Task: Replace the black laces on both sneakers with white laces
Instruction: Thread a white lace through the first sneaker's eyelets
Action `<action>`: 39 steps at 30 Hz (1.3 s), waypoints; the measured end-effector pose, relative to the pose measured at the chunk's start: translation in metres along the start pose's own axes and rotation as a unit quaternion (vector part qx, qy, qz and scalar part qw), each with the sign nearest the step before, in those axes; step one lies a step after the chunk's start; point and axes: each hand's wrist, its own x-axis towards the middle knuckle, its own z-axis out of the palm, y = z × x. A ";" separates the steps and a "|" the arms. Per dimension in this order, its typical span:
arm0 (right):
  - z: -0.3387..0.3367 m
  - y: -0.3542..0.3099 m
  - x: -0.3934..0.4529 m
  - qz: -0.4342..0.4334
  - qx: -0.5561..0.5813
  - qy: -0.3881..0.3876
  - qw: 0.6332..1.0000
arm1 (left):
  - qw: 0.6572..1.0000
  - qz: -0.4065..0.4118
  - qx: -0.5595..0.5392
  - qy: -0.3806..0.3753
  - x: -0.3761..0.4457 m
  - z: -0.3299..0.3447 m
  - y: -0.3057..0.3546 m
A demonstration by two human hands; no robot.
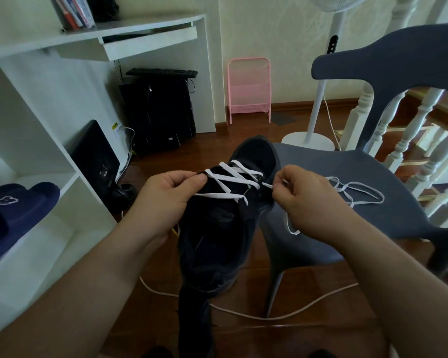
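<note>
A black sneaker [225,220] is held up in front of me, toe pointing away, with a white lace [230,178] crossed through its front eyelets. My left hand [166,197] grips the sneaker's left side, thumb pressing on the lace by the eyelets. My right hand [308,200] pinches the white lace's end at an eyelet on the right side. The lace's loose part [357,192] lies in loops on the grey chair seat [347,174]. No second sneaker and no black lace is in view.
The grey chair's back [398,58] stands at the right. A white desk and shelf [36,151] with dark blue slippers [18,210] fill the left. A white cable [282,315] crosses the wooden floor. A fan base [308,143], pink rack [248,89] and white banister [419,140] stand behind.
</note>
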 end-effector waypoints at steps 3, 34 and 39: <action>-0.006 -0.009 -0.004 0.000 0.059 0.011 0.998 | 0.997 -0.051 -0.047 -0.043 -0.001 0.002 0.000; -0.014 -0.040 -0.010 -0.102 -0.151 0.041 0.982 | 0.997 0.005 0.001 -0.072 -0.025 0.037 -0.012; -0.010 -0.046 -0.011 -0.080 -0.170 0.044 0.981 | 0.997 0.032 0.017 -0.070 -0.029 0.043 -0.015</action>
